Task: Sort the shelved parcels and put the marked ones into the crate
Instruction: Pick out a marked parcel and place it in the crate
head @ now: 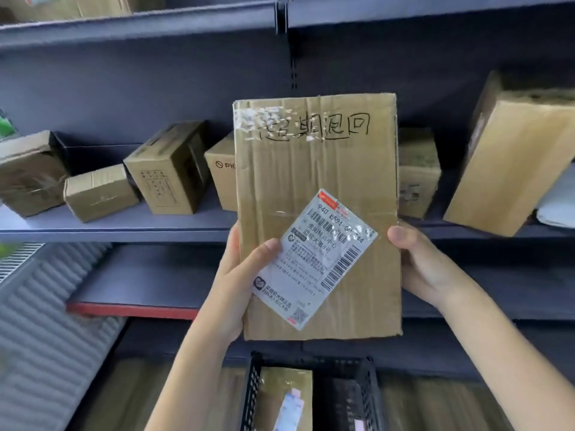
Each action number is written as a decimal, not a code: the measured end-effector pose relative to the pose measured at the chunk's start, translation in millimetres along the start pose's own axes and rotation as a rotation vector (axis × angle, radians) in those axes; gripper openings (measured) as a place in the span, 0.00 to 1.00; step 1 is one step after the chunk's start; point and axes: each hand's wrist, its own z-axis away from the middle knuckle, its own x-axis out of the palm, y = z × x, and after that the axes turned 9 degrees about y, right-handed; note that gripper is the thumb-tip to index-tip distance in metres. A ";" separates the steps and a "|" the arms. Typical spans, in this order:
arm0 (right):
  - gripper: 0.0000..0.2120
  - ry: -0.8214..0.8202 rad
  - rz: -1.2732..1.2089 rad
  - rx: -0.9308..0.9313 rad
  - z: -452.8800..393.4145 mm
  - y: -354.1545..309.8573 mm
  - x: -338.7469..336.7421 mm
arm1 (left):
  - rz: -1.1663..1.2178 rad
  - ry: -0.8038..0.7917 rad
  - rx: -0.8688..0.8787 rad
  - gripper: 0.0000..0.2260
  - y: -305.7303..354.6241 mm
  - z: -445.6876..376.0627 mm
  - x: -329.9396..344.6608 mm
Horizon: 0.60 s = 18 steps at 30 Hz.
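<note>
Both forearms reach up into view, and the flat cardboard parcel (317, 213) stands upright between the hands, in front of the middle shelf (118, 227). Her left hand (239, 275) grips the parcel's lower left edge, thumb pressed on the corner of the white shipping label (314, 259); her right hand (426, 262) holds the opposite edge, thumb on the front and fingers hidden behind. Handwritten black characters run across the top of the parcel, well above both grips, so I'd judge it one of the marked ones. Straight below the grips sits the black mesh crate (314, 396), with one labelled box (286, 399) already inside on its left side.

To do this well, I'd keep both grips on the edges, lower the parcel straight down and tilt it flat or slide it into the free right side. Small cartons (168, 169) line the shelf behind and left of the grips, apart from the parcel.
</note>
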 end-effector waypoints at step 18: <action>0.43 0.313 -0.099 0.487 49.8 182.6 -33.9 | -0.029 -0.009 -0.607 0.28 -178.4 11.8 -30.7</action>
